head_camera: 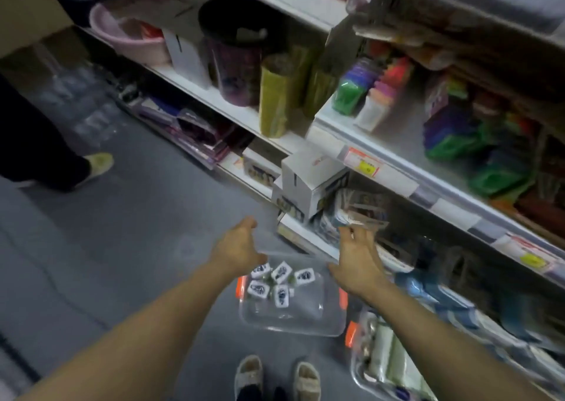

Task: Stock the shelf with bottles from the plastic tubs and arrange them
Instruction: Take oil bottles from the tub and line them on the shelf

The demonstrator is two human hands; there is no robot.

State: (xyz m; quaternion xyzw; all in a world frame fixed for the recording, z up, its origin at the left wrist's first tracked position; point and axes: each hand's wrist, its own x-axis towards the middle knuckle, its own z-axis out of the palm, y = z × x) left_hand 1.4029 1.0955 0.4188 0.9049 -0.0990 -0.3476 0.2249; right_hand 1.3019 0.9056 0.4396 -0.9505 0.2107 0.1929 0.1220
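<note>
A clear plastic tub (305, 324) with orange latches stands on the grey floor in front of my feet. Several small bottles with white labelled caps (276, 281) cluster in its far left corner. My left hand (241, 244) hovers above the tub's far left edge, fingers loosely spread, holding nothing. My right hand (356, 258) hovers above the tub's far right edge, palm turned inward, fingers relaxed and empty. A second clear tub (385, 361) with pale bottles lying in it sits to the right, partly cut off. The shelf (382, 168) runs diagonally on the right.
White boxes (308, 183) stack on the lowest shelf just beyond my hands. Yellow rolls (273, 95), a black bin and a pink basin stand on the middle shelf. Another person's leg and shoe (97, 163) are at the left. My own shoes (276, 376) show at the bottom.
</note>
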